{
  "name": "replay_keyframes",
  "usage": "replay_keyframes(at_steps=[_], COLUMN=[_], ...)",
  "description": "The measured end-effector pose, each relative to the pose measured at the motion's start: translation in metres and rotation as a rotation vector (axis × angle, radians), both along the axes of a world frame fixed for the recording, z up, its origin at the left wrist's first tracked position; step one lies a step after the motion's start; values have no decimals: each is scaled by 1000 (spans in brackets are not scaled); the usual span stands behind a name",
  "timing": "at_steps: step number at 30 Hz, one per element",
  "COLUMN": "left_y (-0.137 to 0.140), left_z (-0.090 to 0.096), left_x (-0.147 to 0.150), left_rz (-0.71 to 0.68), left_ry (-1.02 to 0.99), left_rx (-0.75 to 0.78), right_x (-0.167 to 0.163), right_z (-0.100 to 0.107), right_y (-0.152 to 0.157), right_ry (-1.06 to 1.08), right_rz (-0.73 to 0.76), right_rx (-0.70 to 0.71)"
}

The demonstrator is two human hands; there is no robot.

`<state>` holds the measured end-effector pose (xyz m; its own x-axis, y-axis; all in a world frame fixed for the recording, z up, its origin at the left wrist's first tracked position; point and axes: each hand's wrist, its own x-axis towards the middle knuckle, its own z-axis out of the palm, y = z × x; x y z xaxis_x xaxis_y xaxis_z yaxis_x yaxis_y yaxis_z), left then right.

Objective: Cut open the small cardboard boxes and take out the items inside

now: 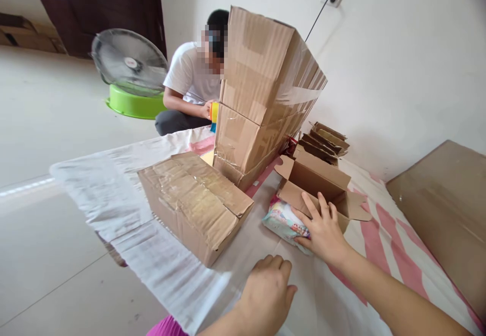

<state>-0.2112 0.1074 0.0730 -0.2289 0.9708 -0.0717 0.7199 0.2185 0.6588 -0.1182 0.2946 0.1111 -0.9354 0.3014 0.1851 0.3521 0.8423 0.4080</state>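
My right hand [322, 227] is on the near side of an open cardboard box [319, 166]. Its thumb and index finger lie around the right end of a colourful printed soft plastic packet [283, 220], while the other fingers reach over the box's front flap. The packet lies against the front of this box, partly under my hand. My left hand [268, 288] rests on the cloth nearer to me, fingers curled under and nothing visible in it. A closed, worn cardboard box [193, 202] lies to the left, ahead of my left hand.
Tall stacked cardboard boxes [258, 68] stand at the table's middle. Behind them a person [190, 78] sits holding something yellow and blue. Folded cardboard [326, 141] lies by the wall. A large brown panel [448, 214] stands right; a fan [129, 63] sits on the floor left.
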Motion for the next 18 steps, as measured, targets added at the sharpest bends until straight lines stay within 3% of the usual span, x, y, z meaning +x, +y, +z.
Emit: replay_keyframes(at_steps=[12,15,18], left_y=[-1,-2,-4], left_z=[-4,-7,-7], left_x=[-2,-5,-6], left_rz=[-59,-128,-279], left_ry=[66,62,26], left_rx=[15,57,126], right_x=[-39,-41,-49], right_z=[-3,-2,6], right_y=[44,29,-7], right_ry=[-12,45,197], right_rz=[-147,-137,-34], right_rx=[-32,-78,-248])
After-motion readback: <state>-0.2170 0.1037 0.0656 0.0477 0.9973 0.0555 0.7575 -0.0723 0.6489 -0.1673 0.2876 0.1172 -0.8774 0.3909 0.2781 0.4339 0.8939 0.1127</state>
